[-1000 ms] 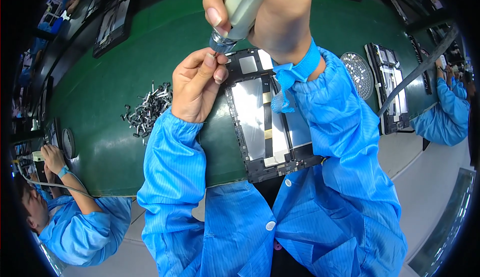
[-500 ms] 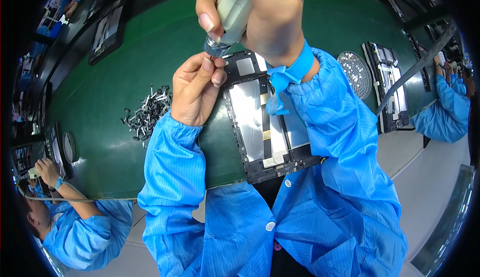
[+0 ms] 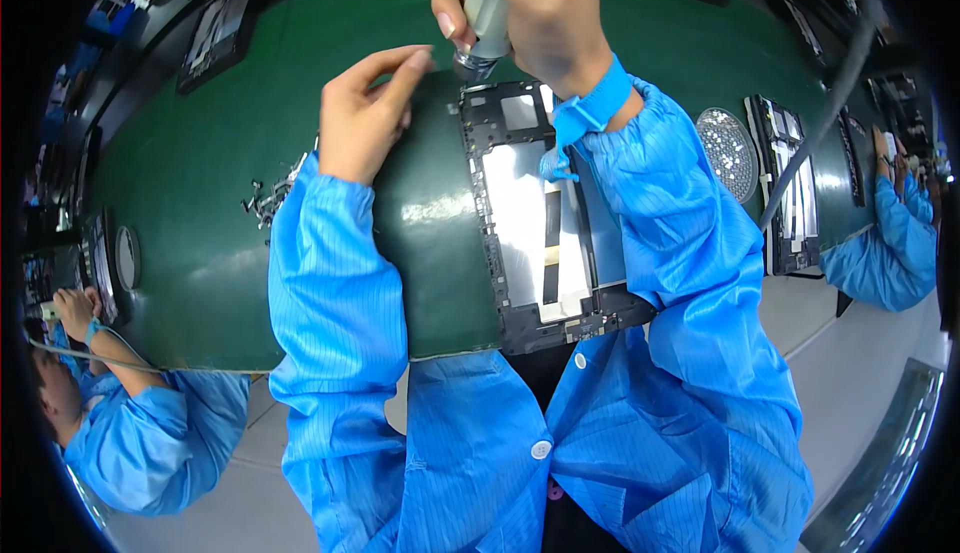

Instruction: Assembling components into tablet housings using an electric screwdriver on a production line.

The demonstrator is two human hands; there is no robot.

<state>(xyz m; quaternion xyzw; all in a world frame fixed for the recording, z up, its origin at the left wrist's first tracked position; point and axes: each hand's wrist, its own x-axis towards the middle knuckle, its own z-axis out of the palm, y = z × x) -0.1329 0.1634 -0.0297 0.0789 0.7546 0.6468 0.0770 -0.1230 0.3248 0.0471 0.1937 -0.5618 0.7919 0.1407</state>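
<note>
- The surface (image 3: 200, 253) is a long green mat, smooth with a dull sheen, its edges bent by the lens; pale floor lies below its near edge.
- A flat black frame (image 3: 545, 223) with a silvery panel inside lies on the surface in front of the person.
- The right hand (image 3: 530, 13) is above the frame's far end, its grip closed around a grey, cylindrical screwdriver (image 3: 485, 18) with a metal tip that points down at the frame's far left corner.
- The left hand (image 3: 365, 113) is just left of that corner, its grip open and holding nothing, fingers stretched toward the tip.
- Left of the frame sits a heap of small metal parts (image 3: 265, 198).
- Right of the frame lie a round, studded silver dish (image 3: 728, 148) and another dark frame (image 3: 790, 203).
- Both sleeves are blue, finely striped fabric; other people in the same blue sit at either end of the surface.
</note>
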